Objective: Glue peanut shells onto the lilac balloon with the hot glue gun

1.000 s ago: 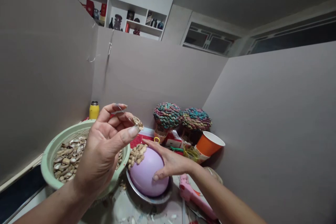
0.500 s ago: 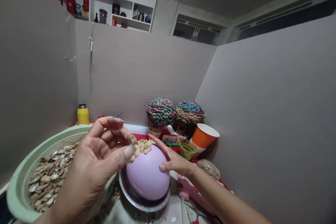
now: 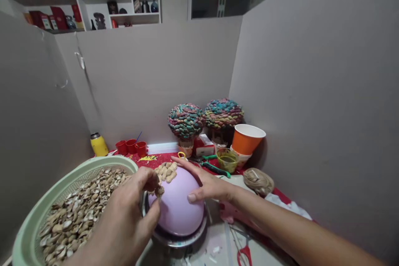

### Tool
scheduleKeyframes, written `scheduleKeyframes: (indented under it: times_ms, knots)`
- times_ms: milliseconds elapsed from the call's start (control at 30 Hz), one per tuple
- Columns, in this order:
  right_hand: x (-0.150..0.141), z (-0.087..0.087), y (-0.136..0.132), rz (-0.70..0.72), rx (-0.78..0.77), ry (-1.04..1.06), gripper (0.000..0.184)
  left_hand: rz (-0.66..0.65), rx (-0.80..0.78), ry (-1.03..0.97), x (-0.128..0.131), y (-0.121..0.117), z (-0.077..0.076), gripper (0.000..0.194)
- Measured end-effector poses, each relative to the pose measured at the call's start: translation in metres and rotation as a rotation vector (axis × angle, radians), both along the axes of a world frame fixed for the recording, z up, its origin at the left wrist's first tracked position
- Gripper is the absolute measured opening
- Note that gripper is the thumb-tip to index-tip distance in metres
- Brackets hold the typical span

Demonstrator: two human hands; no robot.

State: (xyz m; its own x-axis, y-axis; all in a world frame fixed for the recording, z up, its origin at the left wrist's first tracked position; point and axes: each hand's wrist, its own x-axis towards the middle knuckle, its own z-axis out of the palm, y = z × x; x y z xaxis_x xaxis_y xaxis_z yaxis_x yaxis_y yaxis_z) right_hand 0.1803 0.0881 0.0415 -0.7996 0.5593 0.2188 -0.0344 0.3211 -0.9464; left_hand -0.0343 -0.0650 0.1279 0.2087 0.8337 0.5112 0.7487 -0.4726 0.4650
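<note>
A purple balloon (image 3: 177, 212) rests in a shiny metal bowl (image 3: 174, 243). Peanut shells (image 3: 166, 171) cover a patch on its upper left. My left hand (image 3: 127, 212) pinches a peanut shell (image 3: 159, 191) between thumb and fingers, close to the balloon's left side; whether the shell touches the balloon I cannot tell. With fingers and thumb spread over the balloon's right side, my right hand (image 3: 205, 185) holds it. To the left, a green basket (image 3: 23, 237) holds many loose shells (image 3: 71, 220), partly hidden by my left hand.
Behind stand two ball-topped, multicoloured trees (image 3: 186, 121), red cups (image 3: 131, 146) and a yellow bottle (image 3: 99, 144). At right are an orange paper cup (image 3: 247, 140), a yellow-green cup (image 3: 227, 161), green-handled pliers (image 3: 216, 169), twine (image 3: 258, 181) and red-handled scissors (image 3: 245, 256). Grey panels (image 3: 149, 79) enclose the table.
My left hand has turned palm-down and lowered the peanut shell to the balloon's left side. My right hand stays on the balloon. The head view has shifted, showing more of the table.
</note>
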Motion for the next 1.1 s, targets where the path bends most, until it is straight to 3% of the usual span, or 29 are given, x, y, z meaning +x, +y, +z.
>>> scheduleKeyframes:
  times_ms: [133,333,467,567,733,967,1100]
  knots:
    - [0.002,0.001,0.000,0.005,0.011,-0.002,0.122,-0.083,0.078,0.194,0.003,0.009,0.008,0.018]
    - [0.004,0.003,0.000,-0.003,0.051,-0.007,0.116,-0.055,0.214,0.441,0.001,0.022,0.001,0.017]
    - [0.004,0.004,0.000,-0.009,0.053,-0.010,0.118,-0.190,0.320,0.621,-0.001,0.023,0.005,0.021]
    - [0.004,0.005,0.000,-0.016,0.054,-0.019,0.118,-0.219,0.412,0.716,-0.002,0.026,0.012,0.023]
    - [0.004,0.007,-0.002,-0.033,0.070,-0.046,0.118,-0.236,0.446,0.730,-0.006,0.029,0.016,0.018]
    - [0.005,0.007,-0.003,-0.057,0.085,-0.055,0.116,-0.139,0.296,0.581,-0.004,0.028,0.007,0.016]
    - [0.005,0.006,-0.002,-0.045,0.087,-0.045,0.118,-0.189,0.284,0.605,-0.005,0.034,0.005,0.017]
